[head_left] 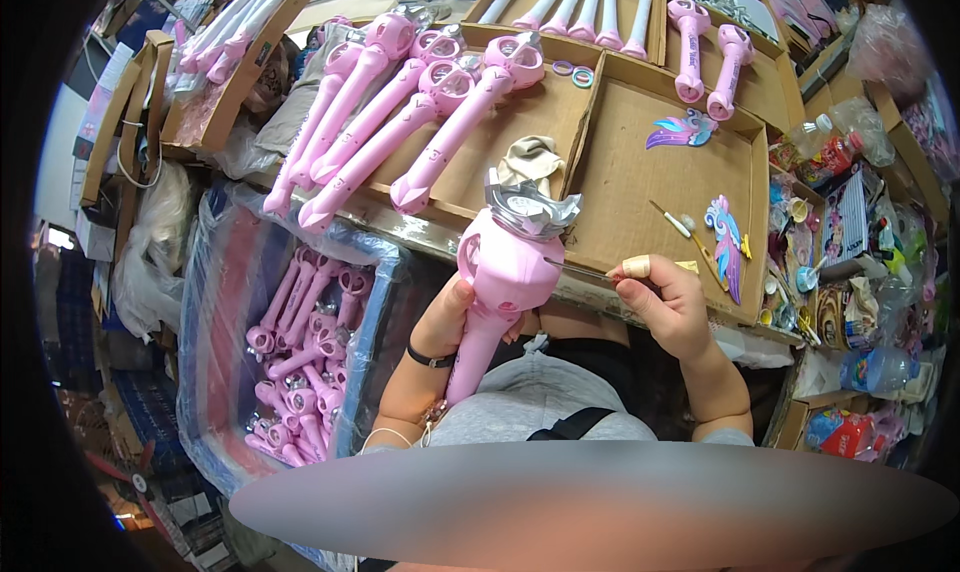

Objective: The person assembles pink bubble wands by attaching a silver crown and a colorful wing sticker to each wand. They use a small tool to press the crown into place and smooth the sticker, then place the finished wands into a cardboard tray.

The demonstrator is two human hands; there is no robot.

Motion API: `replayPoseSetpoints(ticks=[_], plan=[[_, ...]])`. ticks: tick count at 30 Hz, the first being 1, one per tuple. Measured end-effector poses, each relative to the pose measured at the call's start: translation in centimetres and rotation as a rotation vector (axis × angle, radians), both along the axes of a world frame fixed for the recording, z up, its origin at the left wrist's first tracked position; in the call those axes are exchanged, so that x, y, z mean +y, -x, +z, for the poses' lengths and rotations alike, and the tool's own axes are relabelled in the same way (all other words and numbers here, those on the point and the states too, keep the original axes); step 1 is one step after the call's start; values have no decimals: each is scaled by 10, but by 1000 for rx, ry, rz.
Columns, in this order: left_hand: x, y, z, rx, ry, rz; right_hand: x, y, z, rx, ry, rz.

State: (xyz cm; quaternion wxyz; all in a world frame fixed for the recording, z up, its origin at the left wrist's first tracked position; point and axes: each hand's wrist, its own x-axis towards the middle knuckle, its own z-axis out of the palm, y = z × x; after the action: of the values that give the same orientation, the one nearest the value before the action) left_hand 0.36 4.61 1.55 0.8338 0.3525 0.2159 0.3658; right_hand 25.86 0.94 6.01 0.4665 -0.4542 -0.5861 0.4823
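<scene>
A large pink toy wand [508, 272] with a silver crown-like top stands slanted before me, its handle running down toward my body. My left hand [448, 312] is closed around it just below the round head, with some fingers hidden behind it. Between thumb and forefinger, my right hand [668, 302] pinches a thin dark stick-like tool [588, 270]. The tool's far end reaches the right side of the wand's head; whether it touches is too fine to tell. A beige wrapping covers part of the right forefinger. Behind the crown lies a crumpled beige cloth [532, 162].
Several pink wands [365, 137] lie across the cardboard tray [640, 177] at the left. Wing-shaped ornaments [726, 247] and thin brushes [672, 219] lie at its right. A plastic-lined blue crate [375, 317] holds more wands. Bottles [835, 152] and clutter crowd the right edge.
</scene>
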Motion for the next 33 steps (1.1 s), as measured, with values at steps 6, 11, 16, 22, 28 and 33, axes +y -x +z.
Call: replayPoseSetpoints(ticks=[6,11,16,22,28,33], plan=[[-3,8,-16,77,35,57,3,-2,0,216,331,111],[10,14,-26,289,-88,283,34,2,-27,166,180,132],[27,29,-15,143,-61,409,69,-25,-68,-383,-4,-182],[20,29,-23,179,-53,329,104,-114,-71,-1201,249,-295],[18,24,-27,154,-49,316,100,-189,-101,-1244,-44,-442],[19,30,-26,111,-48,222,95,-196,-86,-727,85,-450]])
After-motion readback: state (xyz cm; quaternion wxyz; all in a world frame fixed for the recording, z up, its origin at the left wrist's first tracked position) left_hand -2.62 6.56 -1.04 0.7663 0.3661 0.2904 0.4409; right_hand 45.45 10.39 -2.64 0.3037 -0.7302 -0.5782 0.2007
